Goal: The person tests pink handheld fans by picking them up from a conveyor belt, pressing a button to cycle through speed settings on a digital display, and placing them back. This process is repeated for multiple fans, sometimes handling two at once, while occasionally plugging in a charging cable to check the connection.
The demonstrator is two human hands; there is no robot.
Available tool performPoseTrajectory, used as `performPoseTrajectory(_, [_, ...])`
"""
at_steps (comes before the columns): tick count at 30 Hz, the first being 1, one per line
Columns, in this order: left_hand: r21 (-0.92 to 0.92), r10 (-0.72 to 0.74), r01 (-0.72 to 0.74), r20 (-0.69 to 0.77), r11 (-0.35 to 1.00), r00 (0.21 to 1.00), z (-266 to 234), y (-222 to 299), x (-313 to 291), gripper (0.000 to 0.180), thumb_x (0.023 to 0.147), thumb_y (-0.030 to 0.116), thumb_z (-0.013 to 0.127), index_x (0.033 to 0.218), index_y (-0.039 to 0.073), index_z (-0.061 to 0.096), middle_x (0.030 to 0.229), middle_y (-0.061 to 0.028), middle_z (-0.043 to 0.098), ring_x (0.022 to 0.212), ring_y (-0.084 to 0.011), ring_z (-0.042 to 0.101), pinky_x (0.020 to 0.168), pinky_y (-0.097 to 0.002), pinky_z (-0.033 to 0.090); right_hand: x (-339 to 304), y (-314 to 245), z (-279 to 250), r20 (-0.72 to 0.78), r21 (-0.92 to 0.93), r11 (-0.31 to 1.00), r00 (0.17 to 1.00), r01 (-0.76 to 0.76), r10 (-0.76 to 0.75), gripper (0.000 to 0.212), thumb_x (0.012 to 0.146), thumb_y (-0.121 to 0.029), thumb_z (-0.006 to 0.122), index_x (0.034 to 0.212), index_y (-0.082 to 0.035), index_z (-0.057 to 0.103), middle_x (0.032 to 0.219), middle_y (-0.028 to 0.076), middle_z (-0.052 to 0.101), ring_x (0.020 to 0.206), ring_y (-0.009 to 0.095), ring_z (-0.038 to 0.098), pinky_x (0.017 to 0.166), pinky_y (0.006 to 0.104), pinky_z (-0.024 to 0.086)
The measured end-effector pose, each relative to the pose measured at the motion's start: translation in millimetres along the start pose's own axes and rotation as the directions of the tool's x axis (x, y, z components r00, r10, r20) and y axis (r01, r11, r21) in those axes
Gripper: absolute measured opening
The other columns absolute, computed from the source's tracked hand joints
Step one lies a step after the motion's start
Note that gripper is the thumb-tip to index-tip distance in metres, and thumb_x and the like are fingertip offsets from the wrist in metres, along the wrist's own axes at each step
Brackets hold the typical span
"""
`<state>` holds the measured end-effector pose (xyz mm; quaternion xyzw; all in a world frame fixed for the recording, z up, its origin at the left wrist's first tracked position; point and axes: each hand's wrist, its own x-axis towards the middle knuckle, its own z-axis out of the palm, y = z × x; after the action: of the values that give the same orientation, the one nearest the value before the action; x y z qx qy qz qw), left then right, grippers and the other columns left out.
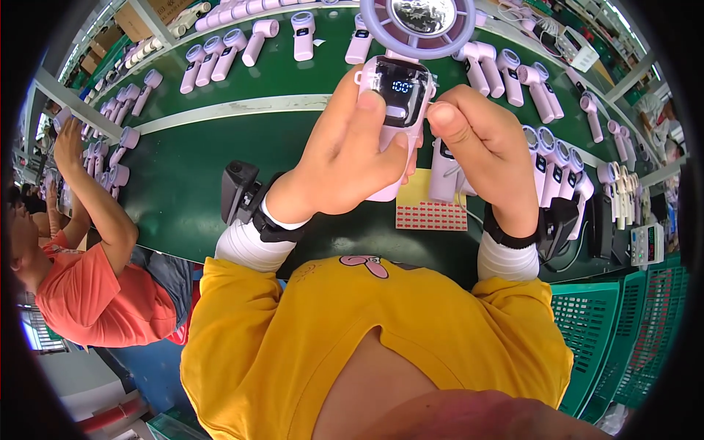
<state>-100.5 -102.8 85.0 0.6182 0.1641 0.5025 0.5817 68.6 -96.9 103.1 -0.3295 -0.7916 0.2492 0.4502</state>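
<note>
Fan of lavender plastic (400, 66), with a round purple-rimmed head and a lit black display (402, 94), is held up toward 12 o'clock in your view. The fingers of your left hand (341, 158) wrap its handle, one tip over the display's lower left; a careless press there could change the setting. Your right hand (488, 143), at the fan's 4 o'clock, has thumb and forefinger drawn narrow in a pinch; you cannot tell whether they hold anything. A hard tug or nudge from that side might twist the handle out of your left grip.

Should it slip, it could strike the second lavender fan (442, 180) at its 5 o'clock, on a yellow sheet of red arrow stickers (431, 218). A thin pale cable (469, 202) near that sheet could snag your right wrist. Toward 4 o'clock, closely ranked lavender fans (555, 172) on the green table (191, 161) could topple if your right elbow swings wide.
</note>
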Motion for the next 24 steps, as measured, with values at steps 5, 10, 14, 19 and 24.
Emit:
performPoseTrajectory(5, [-0.065,-0.093,0.093,0.001,0.994,0.996,-4,3,-3,0.026,0.070,-0.001,0.056,0.093,0.000,0.043,0.106,-0.0270,0.039,0.078,-0.0475,0.052,0.065,-0.0476,0.049,-1,2,0,0.029,0.064,0.992,0.993,0.111,-0.113,0.028,0.089,-0.026,0.046,0.077,-0.001,0.051,0.063,0.001,0.050,0.057,0.007,0.043,0.051,0.0211,0.035])
performPoseTrajectory(10, [0.166,0.042,-0.040,-0.011,0.985,0.999,-7,-4,-5,0.028,0.069,-0.003,0.053,0.095,0.000,0.042,0.103,-0.0244,0.041,0.071,-0.0370,0.051,0.060,-0.0426,0.048,-1,-6,2,0.047,0.106,0.991,0.995,0.084,-0.089,0.027,0.089,-0.025,0.045,0.077,-0.002,0.050,0.064,0.003,0.052,0.058,0.009,0.046,0.051,0.0221,0.036])
performPoseTrajectory(14, [0.343,0.156,-0.150,0.010,0.927,0.988,-7,-7,-4,0.030,0.068,-0.004,0.050,0.097,0.000,0.042,0.100,-0.0224,0.042,0.065,-0.0286,0.050,0.056,-0.0386,0.047,0,-1,1,0.071,0.046,0.992,0.991,0.113,-0.116,0.025,0.089,-0.025,0.046,0.079,-0.003,0.051,0.065,0.004,0.052,0.057,0.010,0.047,0.051,0.0223,0.036])
performPoseTrajectory(19, [0.332,0.139,-0.115,-0.048,0.936,0.989,-1,-1,-2,0.027,0.069,-0.002,0.049,0.096,-0.002,0.043,0.096,-0.0192,0.044,0.064,-0.0222,0.050,0.055,-0.0365,0.046,2,-1,1,0.068,0.017,0.997,0.995,0.076,-0.077,0.024,0.088,-0.025,0.048,0.079,-0.003,0.052,0.064,0.004,0.052,0.055,0.010,0.046,0.050,0.0227,0.036])
performPoseTrajectory(24, [-0.168,0.047,-0.069,-0.136,0.983,0.990,-10,28,-3,0.031,0.078,0.014,0.047,0.101,-0.006,0.043,0.090,-0.0155,0.048,0.064,-0.0179,0.050,0.056,-0.0308,0.044,-1,2,-9,-0.042,-0.103,0.984,0.988,0.144,-0.149,0.021,0.086,-0.023,0.050,0.079,-0.003,0.054,0.064,0.005,0.052,0.052,0.014,0.047,0.049,0.0241,0.037])
